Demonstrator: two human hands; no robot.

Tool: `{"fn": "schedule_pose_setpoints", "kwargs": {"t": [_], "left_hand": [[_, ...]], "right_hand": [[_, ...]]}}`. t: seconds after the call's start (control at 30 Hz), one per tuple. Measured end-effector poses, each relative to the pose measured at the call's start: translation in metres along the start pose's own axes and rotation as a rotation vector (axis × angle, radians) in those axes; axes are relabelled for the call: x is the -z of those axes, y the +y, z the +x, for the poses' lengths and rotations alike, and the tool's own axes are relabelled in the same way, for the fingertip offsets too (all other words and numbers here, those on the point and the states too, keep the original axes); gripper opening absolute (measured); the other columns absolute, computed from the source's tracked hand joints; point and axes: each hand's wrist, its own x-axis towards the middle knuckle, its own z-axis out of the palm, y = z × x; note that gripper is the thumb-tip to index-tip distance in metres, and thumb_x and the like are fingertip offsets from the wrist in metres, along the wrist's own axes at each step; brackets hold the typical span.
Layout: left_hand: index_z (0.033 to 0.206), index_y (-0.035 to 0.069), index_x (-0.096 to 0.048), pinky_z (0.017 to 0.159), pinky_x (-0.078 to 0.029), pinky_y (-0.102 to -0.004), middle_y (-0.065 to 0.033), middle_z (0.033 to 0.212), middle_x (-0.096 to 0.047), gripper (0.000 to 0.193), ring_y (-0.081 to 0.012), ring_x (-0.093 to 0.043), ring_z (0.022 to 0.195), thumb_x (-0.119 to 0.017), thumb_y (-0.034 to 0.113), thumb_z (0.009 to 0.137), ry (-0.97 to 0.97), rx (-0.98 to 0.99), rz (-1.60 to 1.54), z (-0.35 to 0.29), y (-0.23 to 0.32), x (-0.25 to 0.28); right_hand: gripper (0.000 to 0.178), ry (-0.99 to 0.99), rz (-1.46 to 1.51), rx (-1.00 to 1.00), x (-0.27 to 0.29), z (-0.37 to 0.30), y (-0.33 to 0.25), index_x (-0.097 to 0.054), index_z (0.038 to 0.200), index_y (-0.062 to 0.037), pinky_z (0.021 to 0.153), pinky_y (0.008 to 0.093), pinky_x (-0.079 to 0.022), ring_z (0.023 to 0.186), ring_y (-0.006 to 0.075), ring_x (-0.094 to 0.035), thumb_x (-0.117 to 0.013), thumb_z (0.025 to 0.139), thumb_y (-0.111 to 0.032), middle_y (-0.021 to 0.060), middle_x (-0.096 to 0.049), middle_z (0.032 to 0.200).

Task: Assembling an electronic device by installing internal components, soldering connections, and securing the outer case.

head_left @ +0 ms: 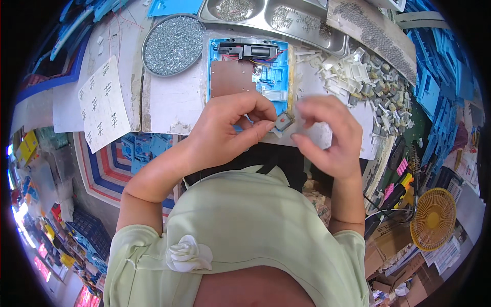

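In front of me lies a blue plastic housing (280,77), with a brown board (230,78) and a black module with a dark cylinder (250,50) fitted in it. Red and yellow wires run by the module. My left hand (232,125) is over the housing's near edge, its thumb and forefinger pinching a small grey block with a red dot (284,121). The block's exact kind is hard to make out. Just to its right, my right hand (331,134) holds nothing, its thumb and fingers apart and slightly blurred.
A round tray of screws (174,45) stands at the back left. Metal trays (266,24) of small parts are behind the housing. White and grey parts (368,84) are heaped to the right. A handwritten paper sheet (105,105) lies left; a yellow fan (432,219) stands lower right.
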Motion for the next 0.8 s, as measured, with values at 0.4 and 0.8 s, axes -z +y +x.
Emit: {"fn": "schedule_pose_setpoints", "kwargs": {"t": [0.4,0.8], "left_hand": [[0.121,0.003,-0.065,0.072,-0.058,-0.0312,-0.0085,0.101,-0.07,0.036,-0.0184,-0.07,0.084,-0.074,-0.003,0.087,0.0,-0.272,0.39,0.01,0.005,0.007],[0.111,0.006,-0.066,0.072,-0.052,-0.0362,-0.0099,0.095,-0.064,0.037,-0.0256,-0.064,0.083,-0.08,0.002,0.077,0.327,-0.351,0.743,0.036,-0.021,0.037]], "right_hand": [[0.034,-0.123,-0.194,0.144,0.001,0.006,0.014,-0.069,0.105,-0.0056,0.067,0.037,-0.055,0.08,0.0283,-0.068,-0.083,0.074,0.0,0.0104,-0.072,0.096],[0.034,-0.006,-0.223,0.084,0.0,-0.003,0.025,-0.072,0.106,-0.002,0.07,0.0342,-0.057,0.082,0.0267,-0.071,-0.083,0.074,0.003,0.0127,-0.074,0.101]]}}
